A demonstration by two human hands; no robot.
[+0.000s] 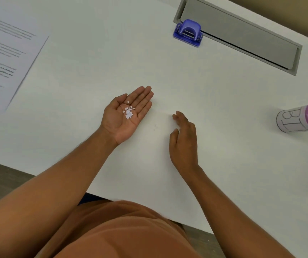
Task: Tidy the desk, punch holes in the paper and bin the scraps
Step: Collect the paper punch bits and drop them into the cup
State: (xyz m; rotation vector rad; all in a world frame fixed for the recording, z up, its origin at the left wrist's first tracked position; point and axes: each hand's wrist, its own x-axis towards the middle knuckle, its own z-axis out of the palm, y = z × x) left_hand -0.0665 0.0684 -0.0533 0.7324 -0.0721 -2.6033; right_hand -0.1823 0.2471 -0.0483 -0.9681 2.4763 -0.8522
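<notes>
My left hand lies palm up on the white desk, flat and open, with several small white paper scraps piled in the palm. To its right, my right hand hovers palm down just above the desk, fingers loosely apart and holding nothing. A blue hole punch stands at the back of the desk. Printed paper sheets lie at the far left. At the right edge stands a small cup-shaped bin with a purple rim and hand-drawn letters on its white side.
A grey cable-tray lid is set into the desk behind the hole punch. The desk's front edge runs diagonally just ahead of my orange-clad torso, with floor visible at the lower left.
</notes>
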